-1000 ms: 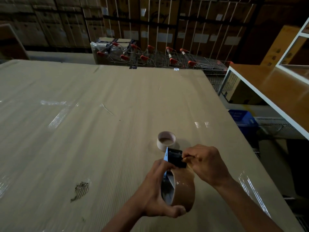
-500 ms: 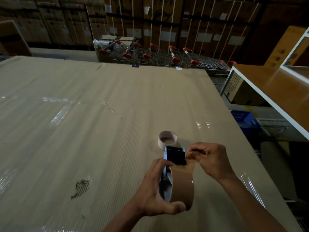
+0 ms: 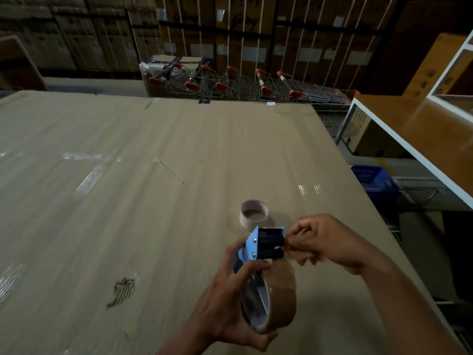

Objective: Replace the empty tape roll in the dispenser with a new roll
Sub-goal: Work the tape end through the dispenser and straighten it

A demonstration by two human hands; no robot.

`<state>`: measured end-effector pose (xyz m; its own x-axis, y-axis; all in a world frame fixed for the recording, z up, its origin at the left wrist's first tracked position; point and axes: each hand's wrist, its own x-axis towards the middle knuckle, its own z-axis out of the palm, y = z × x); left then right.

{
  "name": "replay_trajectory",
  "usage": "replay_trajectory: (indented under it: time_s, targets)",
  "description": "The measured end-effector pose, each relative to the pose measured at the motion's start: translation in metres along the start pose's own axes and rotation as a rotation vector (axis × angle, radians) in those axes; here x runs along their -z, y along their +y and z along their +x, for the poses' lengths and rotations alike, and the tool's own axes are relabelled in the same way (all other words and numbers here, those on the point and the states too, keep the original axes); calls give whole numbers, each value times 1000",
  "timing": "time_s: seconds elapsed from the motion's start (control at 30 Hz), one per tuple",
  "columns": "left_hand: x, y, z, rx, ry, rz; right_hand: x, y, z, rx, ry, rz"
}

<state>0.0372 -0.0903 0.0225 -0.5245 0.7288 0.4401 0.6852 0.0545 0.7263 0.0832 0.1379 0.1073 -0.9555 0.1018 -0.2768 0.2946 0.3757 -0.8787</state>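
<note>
My left hand grips a blue tape dispenser with a brown tape roll mounted on it, held above the table near its front right. My right hand pinches the loose brown tape end at the dispenser's black rollers, to their right. The empty cardboard core lies flat on the table just beyond the dispenser, apart from both hands.
The large cardboard-covered table has a torn patch at front left and shiny tape strips. A white-framed wooden bench stands to the right, a blue crate below it. Shopping trolleys line the far edge.
The dispenser has tilted up so its black rollers face me. My right hand has shifted right, drawing the tape end across the rollers. The core stays put.
</note>
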Motion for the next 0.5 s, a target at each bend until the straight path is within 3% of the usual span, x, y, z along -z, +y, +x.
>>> replay_trajectory:
  time_s: [0.17, 0.5]
  targets:
    - [4, 12, 5, -34, -119, -67, 41, 9, 8, 8, -261, -13]
    - [-1, 13, 7, -29, -56, -59, 35, 53, 25, 84, -221, 259]
